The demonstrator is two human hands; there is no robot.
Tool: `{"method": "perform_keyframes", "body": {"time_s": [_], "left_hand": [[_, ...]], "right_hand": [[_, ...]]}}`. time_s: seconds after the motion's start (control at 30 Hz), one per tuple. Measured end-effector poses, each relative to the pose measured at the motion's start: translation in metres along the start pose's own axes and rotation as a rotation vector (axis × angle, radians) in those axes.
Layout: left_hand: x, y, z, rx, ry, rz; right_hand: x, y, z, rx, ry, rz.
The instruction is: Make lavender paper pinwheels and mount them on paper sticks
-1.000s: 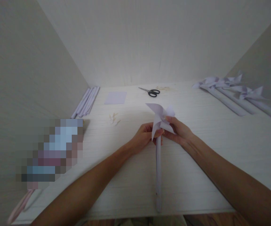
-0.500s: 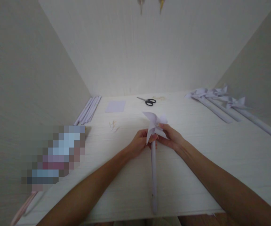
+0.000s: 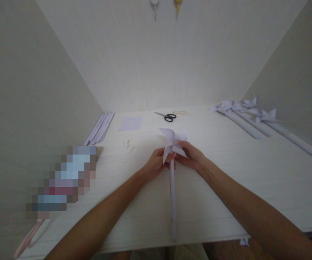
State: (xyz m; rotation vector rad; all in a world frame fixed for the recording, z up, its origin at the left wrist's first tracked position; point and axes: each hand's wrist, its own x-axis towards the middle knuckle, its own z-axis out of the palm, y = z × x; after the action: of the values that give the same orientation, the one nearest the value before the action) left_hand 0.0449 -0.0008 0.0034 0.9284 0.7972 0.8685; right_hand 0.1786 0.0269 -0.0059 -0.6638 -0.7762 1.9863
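A white paper pinwheel (image 3: 169,139) is in front of me, its rolled paper stick (image 3: 172,202) pointing down toward the table's near edge. My left hand (image 3: 157,160) is closed round the top of the stick, just under the blades. With closed fingers my right hand (image 3: 190,153) pinches the pinwheel near its middle from the right side. The blades hide some fingertips, and the pinwheel's centre is too small to make out.
Scissors (image 3: 166,116) and a paper square (image 3: 130,123) lie at the back. Rolled paper sticks (image 3: 100,128) are at the back left, finished-looking pinwheels (image 3: 242,115) at the back right. Small light-coloured bits (image 3: 129,145) lie left of centre. A blurred-out object (image 3: 66,180) stands at left.
The whole view has shifted slightly, with things appearing a little further left. Both hands keep their hold on the pinwheel, with hardly any other movement.
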Motion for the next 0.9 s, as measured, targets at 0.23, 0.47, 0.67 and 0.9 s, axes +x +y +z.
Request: {"method": "perform_keyframes", "body": {"time_s": [0.23, 0.47, 0.67, 0.9], "left_hand": [[0.001, 0.002, 0.001, -0.023, 0.003, 0.001], [0.002, 0.000, -0.002, -0.042, -0.030, 0.002], [0.004, -0.001, -0.003, -0.054, -0.065, 0.027], [0.007, 0.005, -0.009, -0.235, 0.088, 0.112]], "right_hand": [[0.002, 0.001, -0.001, 0.003, -0.030, 0.003], [0.001, 0.000, 0.001, -0.012, 0.035, 0.000], [-0.002, -0.002, 0.004, -0.039, -0.012, 0.013], [-0.003, 0.000, -0.002, -0.008, -0.050, -0.006]]}}
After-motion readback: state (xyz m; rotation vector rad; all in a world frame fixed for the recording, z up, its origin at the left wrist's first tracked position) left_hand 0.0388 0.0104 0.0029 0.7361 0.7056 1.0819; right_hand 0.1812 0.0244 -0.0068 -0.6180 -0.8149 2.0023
